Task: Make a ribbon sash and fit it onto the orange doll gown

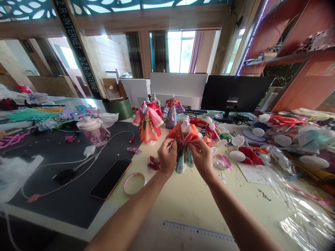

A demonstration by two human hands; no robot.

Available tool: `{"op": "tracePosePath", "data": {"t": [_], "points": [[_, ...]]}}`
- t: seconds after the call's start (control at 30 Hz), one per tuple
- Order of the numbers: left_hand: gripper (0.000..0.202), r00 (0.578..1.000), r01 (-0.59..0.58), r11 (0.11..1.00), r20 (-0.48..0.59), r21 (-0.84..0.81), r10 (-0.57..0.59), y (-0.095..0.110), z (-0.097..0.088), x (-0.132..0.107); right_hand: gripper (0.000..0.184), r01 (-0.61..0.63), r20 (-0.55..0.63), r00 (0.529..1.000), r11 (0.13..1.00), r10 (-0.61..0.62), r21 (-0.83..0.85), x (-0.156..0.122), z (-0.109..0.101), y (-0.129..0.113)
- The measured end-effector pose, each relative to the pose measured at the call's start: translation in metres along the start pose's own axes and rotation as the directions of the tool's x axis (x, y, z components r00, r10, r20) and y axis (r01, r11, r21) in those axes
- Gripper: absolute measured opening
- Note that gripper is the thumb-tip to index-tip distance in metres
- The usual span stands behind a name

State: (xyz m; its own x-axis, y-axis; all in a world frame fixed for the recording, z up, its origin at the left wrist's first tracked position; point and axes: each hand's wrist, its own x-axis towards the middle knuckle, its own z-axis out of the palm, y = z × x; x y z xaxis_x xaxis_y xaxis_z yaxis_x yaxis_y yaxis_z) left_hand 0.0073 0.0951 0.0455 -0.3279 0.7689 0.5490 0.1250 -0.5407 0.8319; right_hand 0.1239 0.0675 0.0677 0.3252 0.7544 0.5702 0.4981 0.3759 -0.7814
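A small mannequin in a doll dress (184, 132) stands upright on the table, with an orange top and a pale green skirt. Across its waist runs a thin dark patterned belt (182, 143). My left hand (168, 155) pinches the belt at the left side of the waist. On the opposite side, my right hand (201, 153) has its fingers closed on the belt's other end. The strip looks stretched between both hands, over the front of the dress. Part of the skirt and sleeves is hidden behind my fingers.
Dressed mannequins (148, 123) stand behind to the left. A roll of tape (134, 183), a phone (111, 178) and a pink-lidded cup (92, 130) lie left. At right are a small dish (222, 161), white stands (237, 156) and fabric piles. A ruler (197, 230) lies near the front edge.
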Motion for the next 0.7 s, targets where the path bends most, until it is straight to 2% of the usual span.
{"op": "tracePosePath", "data": {"t": [0.27, 0.7], "points": [[0.015, 1.000, 0.017, 0.999, -0.018, 0.031, -0.016, 0.0015, 0.0010, 0.0038, 0.017, -0.062, -0.036, 0.997, 0.998, 0.062, -0.014, 0.0033, 0.0037, 0.0026], [0.016, 0.999, 0.048, 0.999, -0.011, 0.007, -0.048, 0.0026, 0.0029, 0.0057, 0.015, -0.039, -0.064, 0.997, 0.999, 0.039, -0.009, 0.0077, 0.0049, 0.0078]]}}
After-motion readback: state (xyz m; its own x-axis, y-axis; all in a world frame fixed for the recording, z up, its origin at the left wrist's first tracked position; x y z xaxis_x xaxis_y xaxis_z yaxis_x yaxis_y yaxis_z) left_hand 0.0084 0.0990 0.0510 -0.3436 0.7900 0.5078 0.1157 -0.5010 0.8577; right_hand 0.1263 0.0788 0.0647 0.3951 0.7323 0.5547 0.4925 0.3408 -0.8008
